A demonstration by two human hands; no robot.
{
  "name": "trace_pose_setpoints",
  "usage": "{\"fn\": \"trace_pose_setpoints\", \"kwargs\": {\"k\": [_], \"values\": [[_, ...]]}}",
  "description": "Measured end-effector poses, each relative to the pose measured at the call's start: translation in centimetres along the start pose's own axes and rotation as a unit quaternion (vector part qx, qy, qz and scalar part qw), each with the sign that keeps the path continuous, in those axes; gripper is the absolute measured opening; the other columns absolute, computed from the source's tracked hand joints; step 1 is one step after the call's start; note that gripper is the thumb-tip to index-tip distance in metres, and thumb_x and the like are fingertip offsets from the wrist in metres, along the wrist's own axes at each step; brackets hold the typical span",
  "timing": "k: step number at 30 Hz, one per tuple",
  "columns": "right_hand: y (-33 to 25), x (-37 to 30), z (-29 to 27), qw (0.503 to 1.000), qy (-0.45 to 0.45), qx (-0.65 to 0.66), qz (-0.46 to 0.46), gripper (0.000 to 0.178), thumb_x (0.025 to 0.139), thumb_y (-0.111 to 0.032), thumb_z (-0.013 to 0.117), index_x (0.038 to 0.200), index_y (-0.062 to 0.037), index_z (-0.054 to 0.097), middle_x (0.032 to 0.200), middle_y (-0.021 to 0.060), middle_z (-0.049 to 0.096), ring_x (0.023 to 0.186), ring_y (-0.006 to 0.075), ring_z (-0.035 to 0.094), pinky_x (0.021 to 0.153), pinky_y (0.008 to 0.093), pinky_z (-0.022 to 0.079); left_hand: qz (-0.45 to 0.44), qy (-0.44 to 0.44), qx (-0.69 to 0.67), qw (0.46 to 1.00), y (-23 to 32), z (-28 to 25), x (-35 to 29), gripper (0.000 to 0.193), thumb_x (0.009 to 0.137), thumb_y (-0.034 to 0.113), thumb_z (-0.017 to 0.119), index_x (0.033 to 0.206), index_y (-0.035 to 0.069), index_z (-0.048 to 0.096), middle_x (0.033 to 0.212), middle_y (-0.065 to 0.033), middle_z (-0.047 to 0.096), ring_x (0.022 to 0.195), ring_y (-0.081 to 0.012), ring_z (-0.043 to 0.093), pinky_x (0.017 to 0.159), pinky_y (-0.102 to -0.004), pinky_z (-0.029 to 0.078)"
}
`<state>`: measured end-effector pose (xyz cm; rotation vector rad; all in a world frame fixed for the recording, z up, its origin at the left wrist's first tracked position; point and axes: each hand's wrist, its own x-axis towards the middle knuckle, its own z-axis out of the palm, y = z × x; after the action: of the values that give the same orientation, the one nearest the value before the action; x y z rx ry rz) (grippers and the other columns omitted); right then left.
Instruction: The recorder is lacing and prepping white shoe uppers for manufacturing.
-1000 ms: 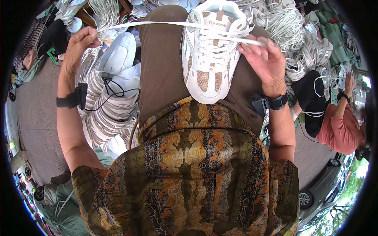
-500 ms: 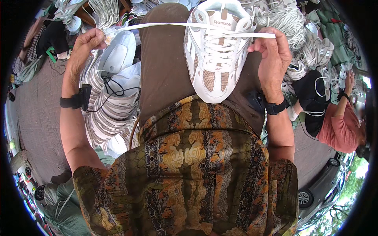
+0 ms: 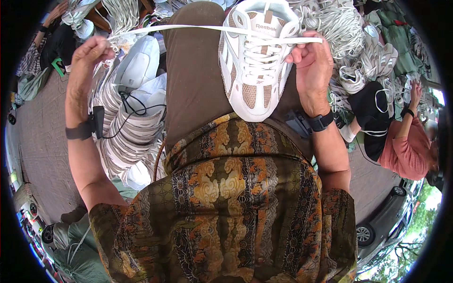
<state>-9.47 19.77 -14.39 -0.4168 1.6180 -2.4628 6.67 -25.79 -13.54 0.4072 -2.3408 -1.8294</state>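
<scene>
A white sneaker [image 3: 255, 101] with beige mesh panels rests on my brown-trousered thighs, toe toward me. Its flat white shoelace [image 3: 184, 27] is threaded through the eyelets, and one long end stretches leftward in a nearly straight line. My left hand [image 3: 90, 53] is closed in a pinch on that long end, well out to the left. At the shoe's right side, my right hand [image 3: 312, 68] has its fingers bent around the short end, whose tip pokes out past them. The right fingers are close to the upper eyelets.
Nested shoes [image 3: 125, 132] form a long stack left of my legs, with a black cord on it. Bundles of white laces [image 3: 337, 30] and more sneakers [image 3: 377, 66] lie at the far right. Another person in a pink top [image 3: 406, 148] sits to the right. A dark car [image 3: 382, 221] stands behind.
My left hand has shifted further left, drawing the long lace end with it. My right hand has come left, nearer the shoe. At far left, another person's arm now shows.
</scene>
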Motion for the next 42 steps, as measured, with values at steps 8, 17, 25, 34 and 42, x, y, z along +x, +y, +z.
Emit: {"fn": "trace_pose_setpoints", "kwargs": {"k": [8,17,25,34,42], "values": [[0.4,-1.1,0.8,0.973,-0.033,-0.206,-0.097,0.025,0.105,-0.018,0.048,0.102,0.0030,0.060,0.084,0.0059,0.059,0.064,0.0096,0.051,0.060,0.0284,0.055,0.045,0.018,-0.032,0.998,3.4,-7.1,-1.5,0.022,0.101,0.023,0.056,0.105,0.003,0.064,0.091,-0.0026,0.064,0.085,-0.0119,0.062,0.087,-0.0264,0.047],[-0.9,-0.7,0.4,0.784,-0.114,-0.505,-0.344,0.004,0.092,0.001,0.060,0.095,0.0020,0.062,0.082,0.0090,0.059,0.068,0.0176,0.059,0.060,0.0283,0.047,0.056,-0.060,-0.198,0.977,5.2,-11.6,-3.7,0.015,0.102,0.018,0.053,0.100,0.003,0.050,0.094,-0.0044,0.041,0.089,-0.0167,0.041,0.090,-0.0303,0.039],[-0.8,-0.5,0.7,0.803,-0.144,-0.511,-0.272,0.015,0.084,0.000,0.063,0.098,-0.0039,0.064,0.089,0.0136,0.061,0.079,0.0315,0.063,0.069,0.0339,0.051,0.004,-0.008,-0.094,0.996,-0.7,-12.8,-1.1,0.026,0.101,0.023,0.054,0.113,0.000,0.060,0.100,-0.0022,0.058,0.093,-0.0121,0.059,0.088,-0.0265,0.051],[-3.4,-1.0,-2.0,0.849,-0.161,-0.480,-0.151,0.011,0.091,0.003,0.062,0.101,0.0013,0.061,0.085,0.0008,0.059,0.075,0.0058,0.055,0.068,0.0205,0.046,0.206,0.053,0.173,0.962,2.4,8.3,0.1,0.016,0.093,0.009,0.063,0.108,0.005,0.067,0.090,0.0022,0.064,0.075,-0.0071,0.057,0.070,-0.0222,0.047],[-3.6,-0.7,-1.0,0.792,-0.208,-0.526,-0.231,0.029,0.088,0.008,0.059,0.116,-0.0013,0.062,0.094,0.0058,0.064,0.083,0.0132,0.062,0.076,0.0267,0.051,0.377,-0.050,0.288,0.879,7.5,21.9,-1.5,0.029,0.086,-0.001,0.064,0.114,0.007,0.065,0.086,-0.0117,0.061,0.070,-0.0264,0.062,0.060,-0.0318,0.048]]}}
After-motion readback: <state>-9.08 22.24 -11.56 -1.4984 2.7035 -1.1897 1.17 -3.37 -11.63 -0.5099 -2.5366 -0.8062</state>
